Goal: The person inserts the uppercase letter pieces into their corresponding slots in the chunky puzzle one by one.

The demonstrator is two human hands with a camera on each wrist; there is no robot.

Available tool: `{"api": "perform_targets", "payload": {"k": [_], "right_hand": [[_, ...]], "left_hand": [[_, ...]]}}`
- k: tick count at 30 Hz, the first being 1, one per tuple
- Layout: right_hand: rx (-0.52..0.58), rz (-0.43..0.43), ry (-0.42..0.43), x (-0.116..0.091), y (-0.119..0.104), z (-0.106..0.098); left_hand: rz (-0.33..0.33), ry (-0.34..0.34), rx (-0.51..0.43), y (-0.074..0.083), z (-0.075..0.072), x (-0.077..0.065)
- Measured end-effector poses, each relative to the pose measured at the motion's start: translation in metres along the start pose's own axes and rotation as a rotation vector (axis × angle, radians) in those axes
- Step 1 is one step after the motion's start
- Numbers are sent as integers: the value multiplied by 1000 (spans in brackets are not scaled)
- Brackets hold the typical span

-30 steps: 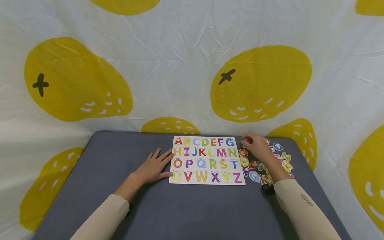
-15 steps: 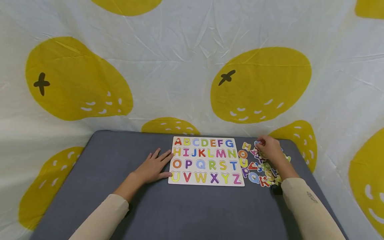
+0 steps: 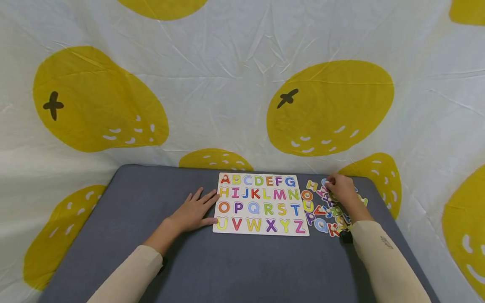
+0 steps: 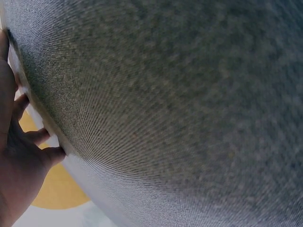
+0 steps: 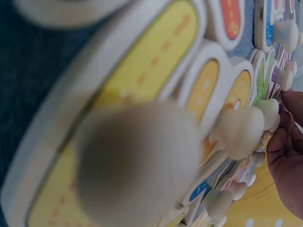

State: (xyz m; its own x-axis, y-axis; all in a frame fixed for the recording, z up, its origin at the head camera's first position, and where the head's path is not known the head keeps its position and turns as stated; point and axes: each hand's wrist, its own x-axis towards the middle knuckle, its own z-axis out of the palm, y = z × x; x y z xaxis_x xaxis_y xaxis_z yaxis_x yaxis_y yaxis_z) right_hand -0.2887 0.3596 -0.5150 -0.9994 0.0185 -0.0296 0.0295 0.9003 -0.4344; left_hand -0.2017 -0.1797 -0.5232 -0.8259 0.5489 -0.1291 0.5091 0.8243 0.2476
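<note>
My left hand (image 3: 192,213) lies with spread fingers at the left edge of the white alphabet board (image 3: 244,232), fingertips touching it. In the left wrist view, the same hand (image 4: 23,156) shows at the left edge. At the far side of the loose letter pile, my right hand (image 3: 342,189) has thumb and fingertips pinched together on a light-blue letter piece (image 3: 323,181), mostly hidden beneath them. The right wrist view shows this hand (image 5: 289,163) with curled fingers among the wooden knobs (image 5: 239,132); its exact contact there is hard to make out.
Just right of the board lie several knobbed letters, among them a yellow H (image 3: 312,185), an orange O (image 3: 307,195), a purple P (image 3: 310,218) and a red K (image 3: 333,229). The grey table (image 3: 242,269) ends at a fruit-patterned curtain (image 3: 227,105).
My right hand has shifted rightward from beside the board's upper right corner to the pile's far side, uncovering the yellow H. Over the last half second it barely moves. The left hand stays put.
</note>
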Motion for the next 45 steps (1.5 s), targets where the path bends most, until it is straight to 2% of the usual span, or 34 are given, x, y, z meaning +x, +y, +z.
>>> {"api": "perform_targets", "payload": {"k": [9,18,23,31,39,45], "right_hand": [[2,-22,64,-3,-2,-1],[73,-114,63,-12,-30,-6],[92,-143,52,-15,-54,-3],[109,-257,20,-14,-98,19],[147,-266,-49,-9,-143,42],[145,-293,-101,2,-174,62]], "left_hand": [[1,2,2,-1,1,0],[1,6,-11,2,0,1],[1,4,-9,2,1,2],[9,20,-13,1,-1,0],[1,5,-8,2,1,0],[2,16,3,3,0,0]]}}
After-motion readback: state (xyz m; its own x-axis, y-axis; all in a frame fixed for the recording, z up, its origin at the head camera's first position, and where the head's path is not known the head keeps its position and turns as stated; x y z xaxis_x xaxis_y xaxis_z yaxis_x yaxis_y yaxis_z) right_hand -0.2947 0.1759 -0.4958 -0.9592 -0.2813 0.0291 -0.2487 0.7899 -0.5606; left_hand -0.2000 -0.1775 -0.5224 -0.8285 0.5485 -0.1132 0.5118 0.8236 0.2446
